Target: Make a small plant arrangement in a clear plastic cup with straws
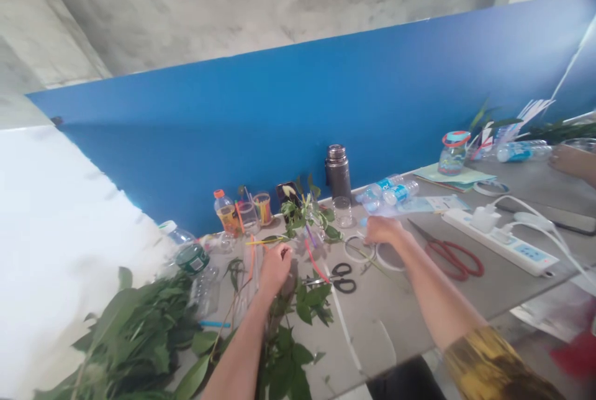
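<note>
My left hand [275, 269] is curled closed over the table, close to orange and yellow straws; what lies in its fingers, if anything, is hidden. My right hand [384, 230] reaches down with its fingers together beside a roll of white tape [358, 258], and I cannot make out what they pinch. A second tape roll [390, 267] sits under my right wrist. Between the hands, leafy sprigs [302, 217] stand in a clear cut bottle [313, 237], with a purple and a red straw by it. Black-handled scissors [343, 279] lie just in front.
Cut leaves [139, 325] pile at the left beside plastic bottles [192, 257]. A dark thermos [338, 173] stands by the blue partition. To the right are red-handled scissors [454, 257], a power strip [500, 241] and water bottles [391, 190]. Another person's hand [573, 161] is at far right.
</note>
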Demonstrator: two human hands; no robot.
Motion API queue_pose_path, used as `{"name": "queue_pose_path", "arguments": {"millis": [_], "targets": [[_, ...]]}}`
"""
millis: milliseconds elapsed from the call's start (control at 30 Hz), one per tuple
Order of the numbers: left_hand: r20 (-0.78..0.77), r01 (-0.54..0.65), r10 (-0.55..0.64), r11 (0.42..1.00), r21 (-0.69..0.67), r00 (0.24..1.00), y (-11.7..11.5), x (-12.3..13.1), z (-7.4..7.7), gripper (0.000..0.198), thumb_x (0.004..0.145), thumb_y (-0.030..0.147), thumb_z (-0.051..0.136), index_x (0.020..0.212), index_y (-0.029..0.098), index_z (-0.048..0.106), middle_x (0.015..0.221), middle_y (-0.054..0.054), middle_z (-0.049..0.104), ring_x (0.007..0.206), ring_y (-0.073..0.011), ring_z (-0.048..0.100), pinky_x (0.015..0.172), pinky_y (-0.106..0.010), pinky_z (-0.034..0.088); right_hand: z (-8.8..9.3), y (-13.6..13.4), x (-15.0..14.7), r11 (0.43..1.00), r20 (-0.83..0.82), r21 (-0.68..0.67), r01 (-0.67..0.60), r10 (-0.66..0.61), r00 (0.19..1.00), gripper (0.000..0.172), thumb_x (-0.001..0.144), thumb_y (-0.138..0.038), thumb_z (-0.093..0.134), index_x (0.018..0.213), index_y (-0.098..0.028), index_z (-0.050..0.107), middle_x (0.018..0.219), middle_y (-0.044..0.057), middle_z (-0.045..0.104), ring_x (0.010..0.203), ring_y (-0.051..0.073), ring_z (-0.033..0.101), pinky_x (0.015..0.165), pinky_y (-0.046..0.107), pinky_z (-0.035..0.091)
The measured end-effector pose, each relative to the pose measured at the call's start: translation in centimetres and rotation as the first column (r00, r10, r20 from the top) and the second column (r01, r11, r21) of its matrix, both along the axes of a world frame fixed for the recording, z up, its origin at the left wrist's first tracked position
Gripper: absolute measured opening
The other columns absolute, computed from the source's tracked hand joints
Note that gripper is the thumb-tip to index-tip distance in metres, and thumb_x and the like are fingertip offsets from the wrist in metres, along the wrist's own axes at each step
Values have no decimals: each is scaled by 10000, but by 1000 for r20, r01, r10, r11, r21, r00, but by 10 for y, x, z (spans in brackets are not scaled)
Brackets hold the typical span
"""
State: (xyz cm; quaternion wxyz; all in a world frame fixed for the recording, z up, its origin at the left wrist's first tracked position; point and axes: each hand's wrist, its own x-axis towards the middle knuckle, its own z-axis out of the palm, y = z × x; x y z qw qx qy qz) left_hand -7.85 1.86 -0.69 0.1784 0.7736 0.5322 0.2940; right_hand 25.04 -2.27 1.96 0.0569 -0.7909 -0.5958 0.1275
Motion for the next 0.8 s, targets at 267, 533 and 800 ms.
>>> {"name": "queue_pose_path", "arguments": {"millis": [267, 533, 800], "targets": [[45, -2, 2, 1000, 1, 999, 2, 0, -7, 192, 838, 128, 491, 735, 172, 647, 658, -9, 652, 667, -167, 602, 661, -276, 405, 13, 24, -30, 857, -185, 507, 93, 3, 983, 352, 915, -313, 565, 1246, -241, 660, 1029, 67, 770, 920, 218, 695, 718, 265, 434], [241, 135, -135, 991, 19, 961, -18, 14, -3, 240, 885, 336, 518, 861, 177, 697, 735, -31, 688, 707, -202, 631, 715, -323, 472, 4, 20, -19, 837, -221, 535, 116, 6, 975, 250, 937, -331, 514, 964, -221, 737, 948, 67, 756, 849, 212, 654, 687, 280, 395], [593, 477, -287, 859, -189, 752, -54, 37, 6, 657, 740, 477, 778, 1321, 219, 611, 1249, -132, 660, 1079, -281, 634, 869, -376, 530, 25, -27, -21, 830, -608, 517, -210, 528, 593, 211, 785, -365, 651, 789, -160, 703, 762, 30, 698, 687, 156, 591, 653, 265, 451]]}}
